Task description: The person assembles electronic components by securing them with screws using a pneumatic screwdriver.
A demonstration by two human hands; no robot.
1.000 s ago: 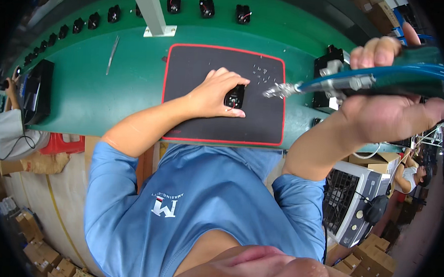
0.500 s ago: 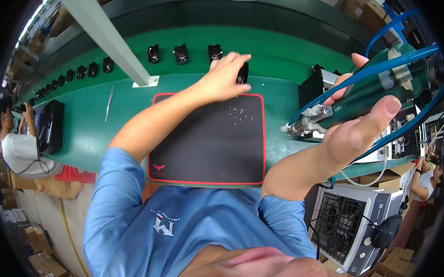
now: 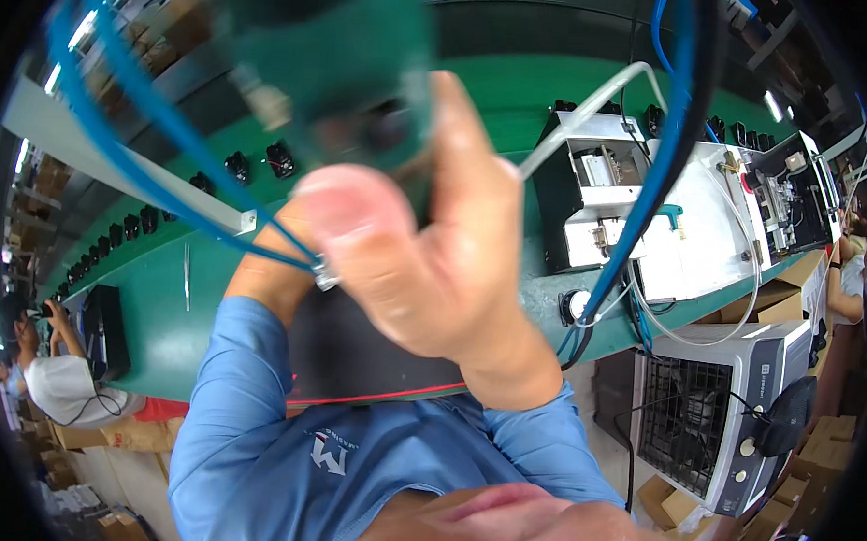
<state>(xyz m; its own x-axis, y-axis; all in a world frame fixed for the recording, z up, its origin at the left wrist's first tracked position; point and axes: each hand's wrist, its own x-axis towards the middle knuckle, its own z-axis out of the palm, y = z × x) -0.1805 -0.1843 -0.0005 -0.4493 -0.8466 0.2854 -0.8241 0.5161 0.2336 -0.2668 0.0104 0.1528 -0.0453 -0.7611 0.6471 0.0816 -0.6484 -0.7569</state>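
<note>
My right hand is wrapped round a dark green cylindrical air tool with blue hoses, held up close before me and blurred. Its metal fitting points down toward the black mat with the red edge. Only the forearm of my left arm shows, reaching forward across the mat; the tool and my right hand cover its fingers. What my left hand touches is hidden, as is most of the mat. Small black parts stand in a row along the green bench's far side.
A grey post rises at the left, with tweezers lying near it. To the right stand a black-and-white device and a white machine. An air cooler is below the bench. A person works at far left.
My right hand has swung the air tool from the right to the middle, over the mat. My left hand, seen earlier by a black part with its fingers spread, has become covered.
</note>
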